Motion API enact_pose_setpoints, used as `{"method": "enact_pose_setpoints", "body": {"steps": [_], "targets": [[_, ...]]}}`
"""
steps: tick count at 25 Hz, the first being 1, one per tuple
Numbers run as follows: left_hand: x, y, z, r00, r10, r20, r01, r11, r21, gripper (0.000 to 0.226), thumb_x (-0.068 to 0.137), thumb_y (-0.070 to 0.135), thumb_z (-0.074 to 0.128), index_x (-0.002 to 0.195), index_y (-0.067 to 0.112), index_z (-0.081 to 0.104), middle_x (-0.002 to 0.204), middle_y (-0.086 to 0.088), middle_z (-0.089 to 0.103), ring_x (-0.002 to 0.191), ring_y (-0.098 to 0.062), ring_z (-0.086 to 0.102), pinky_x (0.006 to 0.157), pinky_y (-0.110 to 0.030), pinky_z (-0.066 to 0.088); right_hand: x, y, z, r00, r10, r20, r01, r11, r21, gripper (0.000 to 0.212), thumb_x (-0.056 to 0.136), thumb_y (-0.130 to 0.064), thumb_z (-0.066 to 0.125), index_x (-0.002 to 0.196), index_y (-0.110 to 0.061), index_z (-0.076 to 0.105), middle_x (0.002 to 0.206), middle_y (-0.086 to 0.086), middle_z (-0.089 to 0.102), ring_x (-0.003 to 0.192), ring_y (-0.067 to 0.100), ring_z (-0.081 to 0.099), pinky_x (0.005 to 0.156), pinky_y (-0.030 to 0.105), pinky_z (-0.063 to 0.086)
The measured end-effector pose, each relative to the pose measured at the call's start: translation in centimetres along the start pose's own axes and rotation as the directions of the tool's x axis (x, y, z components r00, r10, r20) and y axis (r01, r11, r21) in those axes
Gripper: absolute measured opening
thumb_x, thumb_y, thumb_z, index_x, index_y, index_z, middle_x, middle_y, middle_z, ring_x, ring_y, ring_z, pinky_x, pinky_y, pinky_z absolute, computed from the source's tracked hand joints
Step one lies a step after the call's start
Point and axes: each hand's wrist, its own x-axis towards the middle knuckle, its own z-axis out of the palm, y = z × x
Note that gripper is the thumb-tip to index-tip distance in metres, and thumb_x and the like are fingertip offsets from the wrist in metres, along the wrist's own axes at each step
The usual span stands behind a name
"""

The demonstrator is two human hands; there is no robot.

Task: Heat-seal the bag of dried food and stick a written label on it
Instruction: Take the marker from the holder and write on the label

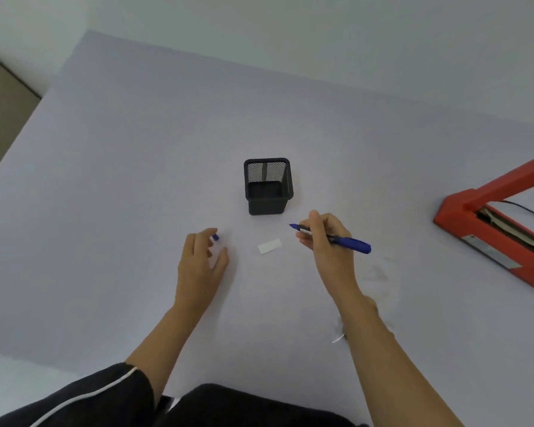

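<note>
**Pen uncapped and poised, label waiting between the hands**

At the bottom of the frame dark sleeves (99, 399) are seen, from which both forearms reach up over the pale counter (105, 180). Just right of the right forearm, low in the frame, a faint clear shape is glimpsed on the counter; whether this is the bag cannot be told.

In the centre, the left hand (201, 266) is held low over the counter with its fingers loosely curled around what appears to be the blue pen cap (215, 237), presumably kept there so that it is ready for recapping. The right hand (324, 235) is closed in a writing grip on the blue pen (349, 241), whose bare tip is pointed toward the upper left, raised clear of the surface. Between the two hands the small white label (269, 246) is laid flat, just beside the pen tip and untouched, seemingly placed there to be written on; no writing can be made out on it.

Just beyond, the black mesh pen holder (268, 186) is stood upright and appears empty. At the right edge the red heat sealer (500, 223) is seen with its arm raised, well apart from the hands, its cable trailing off the right edge.
</note>
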Motion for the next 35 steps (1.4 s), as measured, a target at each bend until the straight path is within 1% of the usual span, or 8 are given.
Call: {"method": "enact_pose_setpoints", "body": {"steps": [3,7,11,14,18,27,30,35], "targets": [[-1.7,-0.2,2.0,0.953,0.266,0.147,-0.277,0.959,0.061,0.027,0.087,0.027,0.056,0.1,0.005,0.064,0.088,-0.008,0.06,0.07,-0.021,0.059,0.061,-0.029,0.053,-0.4,1.8,0.1,0.999,-0.047,-0.004,0.047,0.995,-0.089,0.025,0.086,-0.028,0.063,0.07,-0.011,0.052,0.066,0.0,0.062,0.065,0.014,0.064,0.062,0.023,0.052],[-0.3,0.3,4.5,0.95,0.206,0.233,-0.224,0.973,0.053,0.035,0.081,0.021,0.071,0.111,0.004,0.064,0.094,-0.01,0.06,0.079,-0.025,0.058,0.068,-0.025,0.043,0.1,2.9,1.2,0.998,-0.062,0.013,0.063,0.987,-0.147,0.028,0.089,-0.03,0.059,0.065,-0.018,0.05,0.064,-0.002,0.057,0.062,0.011,0.055,0.058,0.014,0.046],[0.7,0.4,4.8,0.954,0.197,0.224,-0.201,0.98,-0.006,0.03,0.082,0.018,0.071,0.108,0.005,0.068,0.089,-0.008,0.059,0.065,-0.015,0.052,0.062,-0.026,0.046,0.5,4.1,1.9,0.984,-0.155,0.093,0.175,0.946,-0.274,0.035,0.088,-0.032,0.059,0.063,-0.009,0.053,0.065,0.005,0.056,0.061,0.01,0.051,0.059,0.01,0.04],[1.3,0.1,4.8,0.945,0.243,0.219,-0.245,0.969,-0.014,0.027,0.082,0.018,0.071,0.104,0.004,0.07,0.086,-0.007,0.061,0.063,-0.011,0.049,0.063,-0.02,0.042,0.9,4.9,2.7,0.974,-0.179,0.139,0.214,0.927,-0.306,0.037,0.089,-0.03,0.059,0.063,-0.004,0.051,0.062,0.002,0.051,0.06,0.009,0.048,0.057,0.013,0.039],[1.8,-0.2,4.6,0.924,0.291,0.247,-0.292,0.956,-0.033,0.028,0.081,0.019,0.072,0.106,0.006,0.069,0.084,-0.006,0.06,0.061,-0.011,0.05,0.061,-0.021,0.046,1.5,5.4,3.8,0.974,-0.175,0.142,0.205,0.95,-0.237,0.038,0.091,-0.025,0.056,0.064,0.0,0.048,0.066,0.018,0.057,0.063,0.026,0.053,0.06,0.028,0.044],[2.0,-0.9,4.6,0.904,0.349,0.247,-0.356,0.934,-0.018,0.038,0.085,0.038,0.057,0.102,0.006,0.07,0.083,-0.004,0.059,0.059,-0.009,0.047,0.06,-0.016,0.042,1.4,6.2,4.6,0.96,-0.231,0.161,0.266,0.929,-0.256,0.032,0.092,-0.014,0.053,0.063,-0.009,0.041,0.061,0.0,0.042,0.059,0.011,0.041,0.055,0.014,0.037],[2.1,-0.9,4.6,0.894,0.372,0.251,-0.381,0.925,-0.013,0.028,0.083,0.029,0.066,0.098,0.006,0.071,0.083,-0.006,0.06,0.062,-0.006,0.043,0.063,-0.015,0.039,1.4,6.3,4.5,0.956,-0.241,0.17,0.28,0.922,-0.267,0.032,0.092,-0.013,0.053,0.063,-0.009,0.041,0.062,0.0,0.041,0.059,0.01,0.04,0.056,0.015,0.036],[1.9,-0.7,4.8,0.882,0.429,0.196,-0.445,0.895,0.043,0.032,0.087,0.03,0.053,0.09,0.005,0.073,0.077,-0.007,0.064,0.06,-0.015,0.058,0.058,-0.015,0.04,1.4,6.1,4.7,0.953,-0.253,0.166,0.29,0.92,-0.264,0.032,0.091,-0.013,0.054,0.062,-0.005,0.043,0.064,0.007,0.045,0.06,0.014,0.042,0.056,0.022,0.037]]}}
